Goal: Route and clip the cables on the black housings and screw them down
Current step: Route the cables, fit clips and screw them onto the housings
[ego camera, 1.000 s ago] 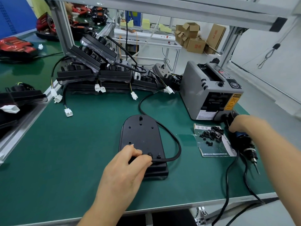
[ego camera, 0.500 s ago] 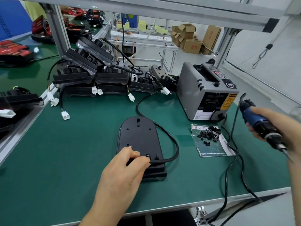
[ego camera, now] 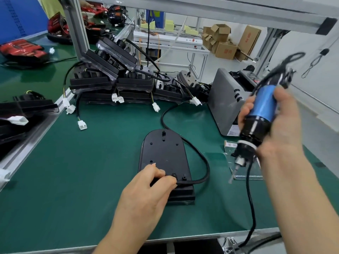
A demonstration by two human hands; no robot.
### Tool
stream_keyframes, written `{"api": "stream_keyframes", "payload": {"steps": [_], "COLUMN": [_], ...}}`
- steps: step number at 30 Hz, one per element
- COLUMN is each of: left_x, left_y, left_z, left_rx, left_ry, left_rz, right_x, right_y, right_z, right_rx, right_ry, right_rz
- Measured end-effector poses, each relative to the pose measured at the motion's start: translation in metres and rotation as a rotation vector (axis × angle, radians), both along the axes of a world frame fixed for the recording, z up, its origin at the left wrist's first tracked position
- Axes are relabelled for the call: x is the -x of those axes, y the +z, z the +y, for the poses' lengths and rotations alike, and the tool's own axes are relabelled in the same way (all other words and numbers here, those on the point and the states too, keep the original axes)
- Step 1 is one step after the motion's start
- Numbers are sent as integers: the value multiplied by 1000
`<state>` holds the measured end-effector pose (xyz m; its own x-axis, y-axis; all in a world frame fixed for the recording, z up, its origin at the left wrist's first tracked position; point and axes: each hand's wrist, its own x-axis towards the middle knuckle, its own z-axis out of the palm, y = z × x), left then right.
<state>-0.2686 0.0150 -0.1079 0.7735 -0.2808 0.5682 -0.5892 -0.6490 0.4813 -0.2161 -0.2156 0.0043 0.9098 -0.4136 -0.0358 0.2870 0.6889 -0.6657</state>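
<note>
the left hand [ego camera: 146,195] rests on the near end of the black housing [ego camera: 163,154]. its fingers are curled, and the thumb and forefinger pinch the black cable [ego camera: 206,167] where it meets the housing's near right corner. the housing lies flat on the green mat [ego camera: 73,171], near the middle of the bench, with its rounded end far and its stepped square end near. its top is plain matt black with several small holes, a slotted tab at the far end and 2 small raised posts [ego camera: 184,177] just right of the left thumb. from beside those posts the cable bows out to the right in a loop and comes back to the housing's far right edge. a further stretch leads from the far end toward the back of the bench.

to the right, the electric screwdriver [ego camera: 264,105] is held in the air, tilted, with its blurred bit pointing down and left, well apart from the housing. the right hand [ego camera: 280,129] grips it, fingers wrapped round the blue and black barrel. a black cord [ego camera: 251,208] drops below it, over the bench's near edge.

along the far side, stacked black housings [ego camera: 110,83] trail wires with white connectors [ego camera: 82,125]. to their right a grey machine [ego camera: 225,99] stands behind the screwdriver.
</note>
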Motion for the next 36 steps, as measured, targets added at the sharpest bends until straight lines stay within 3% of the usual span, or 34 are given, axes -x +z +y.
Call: {"api": "stream_keyframes", "payload": {"steps": [12, 36], "left_x": [-2, -3], "left_y": [-4, -4], "left_z": [-1, -1], "left_rx": [28, 14], "left_ry": [0, 20], "left_rz": [-29, -41], "right_x": [-36, -36], "right_y": [-7, -4], "right_z": [84, 97], "right_rx": [373, 492], "right_ry": [203, 380], "right_rz": [-230, -282]}}
